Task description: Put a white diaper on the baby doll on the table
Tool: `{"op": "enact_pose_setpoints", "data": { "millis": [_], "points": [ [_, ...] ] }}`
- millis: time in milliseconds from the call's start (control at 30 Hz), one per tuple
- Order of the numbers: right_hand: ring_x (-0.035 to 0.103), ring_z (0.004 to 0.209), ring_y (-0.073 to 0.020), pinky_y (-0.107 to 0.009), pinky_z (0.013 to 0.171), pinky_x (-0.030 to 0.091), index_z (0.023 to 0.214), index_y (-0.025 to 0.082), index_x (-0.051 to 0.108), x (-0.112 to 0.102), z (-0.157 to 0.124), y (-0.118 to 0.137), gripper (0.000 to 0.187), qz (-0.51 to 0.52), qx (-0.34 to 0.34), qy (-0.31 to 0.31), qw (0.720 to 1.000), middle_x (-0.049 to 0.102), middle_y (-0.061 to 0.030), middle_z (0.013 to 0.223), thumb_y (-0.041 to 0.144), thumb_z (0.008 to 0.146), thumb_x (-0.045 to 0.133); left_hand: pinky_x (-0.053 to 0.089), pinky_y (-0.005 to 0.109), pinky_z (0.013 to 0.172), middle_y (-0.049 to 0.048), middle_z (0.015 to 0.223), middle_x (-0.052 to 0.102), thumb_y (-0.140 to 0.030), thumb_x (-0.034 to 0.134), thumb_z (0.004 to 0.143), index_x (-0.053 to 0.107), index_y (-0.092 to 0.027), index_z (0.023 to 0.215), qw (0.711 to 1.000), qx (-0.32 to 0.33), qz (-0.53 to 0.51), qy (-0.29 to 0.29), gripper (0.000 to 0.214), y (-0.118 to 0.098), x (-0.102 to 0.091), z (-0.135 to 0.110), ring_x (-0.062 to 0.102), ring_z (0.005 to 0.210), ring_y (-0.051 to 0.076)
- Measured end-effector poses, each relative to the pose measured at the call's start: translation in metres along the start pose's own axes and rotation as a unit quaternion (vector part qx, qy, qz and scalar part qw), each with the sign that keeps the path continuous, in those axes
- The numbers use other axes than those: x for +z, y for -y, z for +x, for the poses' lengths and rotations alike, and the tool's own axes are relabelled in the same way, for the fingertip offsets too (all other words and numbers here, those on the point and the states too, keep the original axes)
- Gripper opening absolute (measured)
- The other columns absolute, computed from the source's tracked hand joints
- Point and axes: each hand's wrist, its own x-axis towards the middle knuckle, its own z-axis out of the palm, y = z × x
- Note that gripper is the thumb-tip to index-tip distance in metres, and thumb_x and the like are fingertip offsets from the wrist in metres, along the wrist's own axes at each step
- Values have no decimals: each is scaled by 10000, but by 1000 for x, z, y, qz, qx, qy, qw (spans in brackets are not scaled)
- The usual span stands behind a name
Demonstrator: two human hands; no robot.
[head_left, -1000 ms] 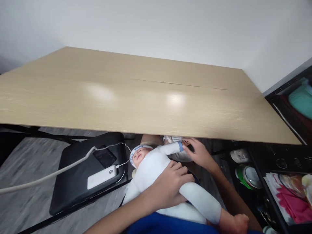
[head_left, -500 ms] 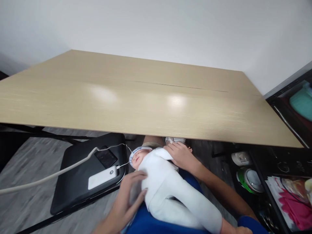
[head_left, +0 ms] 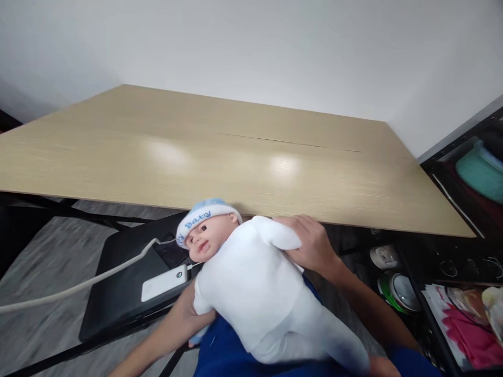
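Observation:
A baby doll (head_left: 251, 283) in a white suit and a white-and-blue cap is lifted off my lap, its head near the front edge of the wooden table (head_left: 220, 157). My left hand (head_left: 184, 311) is under the doll's near shoulder and mostly hidden by its body. My right hand (head_left: 310, 243) is wrapped around the doll's far arm and side, just below the table edge. The doll's legs trail down over my blue trousers.
A black chair seat (head_left: 118, 293) to the left carries a white power bank (head_left: 165, 283), a dark phone and a white cable. At the right stands a dark shelf unit (head_left: 459, 251) holding cups, a teal item and pink cloth. A white wall lies behind.
The doll has come up from lying low on my lap to a raised, more upright pose by the table edge. My left hand slid under it; my right hand stayed on its far side.

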Motion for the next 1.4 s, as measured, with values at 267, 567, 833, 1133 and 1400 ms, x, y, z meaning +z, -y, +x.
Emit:
{"op": "enact_pose_setpoints", "data": {
  "millis": [267, 567, 833, 1133, 1400],
  "points": [
    [715, 1021, -318, -409, 878, 524, 1118, 232, 749, -74, 27, -54, 218, -142, 81, -97, 982, 807, -105, 1069, 280, 941, 631, 636, 444, 1026, 75, 1445, 763, -538, 760, 814, 589, -281, 1544, 985, 151, 77, 44, 793, -103, -75, 101, 739, 1285, 385],
    [644, 770, -255, -335, 654, 331, 848, 237, 645, -54, 92, -181, 230, -206, 142, -53, 967, 745, -75, 842, 427, 975, 614, 532, 341, 793, 90, 1150, 833, -584, 721, 824, 710, -211, 1184, 948, 208, 242, 12, 519, -154, -98, 272, 776, 986, 312],
    [666, 798, -282, -339, 654, 388, 978, 210, 728, -22, 120, -216, 258, -206, 170, -118, 956, 763, -108, 898, 425, 945, 588, 367, 312, 617, 96, 879, 814, -712, 690, 830, 688, -221, 933, 926, 166, 329, -83, 501, -152, -109, 339, 748, 778, 302],
    [699, 905, -321, -358, 729, 467, 1124, 184, 765, -14, 186, -275, 340, -205, 178, -116, 955, 799, -145, 1012, 433, 957, 603, 498, 402, 809, 172, 1064, 844, -762, 605, 875, 719, -194, 1143, 898, 198, 361, -155, 638, -151, -106, 424, 792, 998, 419],
    [648, 1024, -347, -402, 845, 502, 1090, 163, 755, -9, 252, -319, 291, -262, 143, -132, 945, 752, -177, 1065, 381, 982, 595, 454, 453, 937, 170, 1037, 827, -802, 604, 873, 702, -192, 1078, 875, 200, 380, -223, 651, -152, -117, 497, 754, 945, 378]
  ]
}}
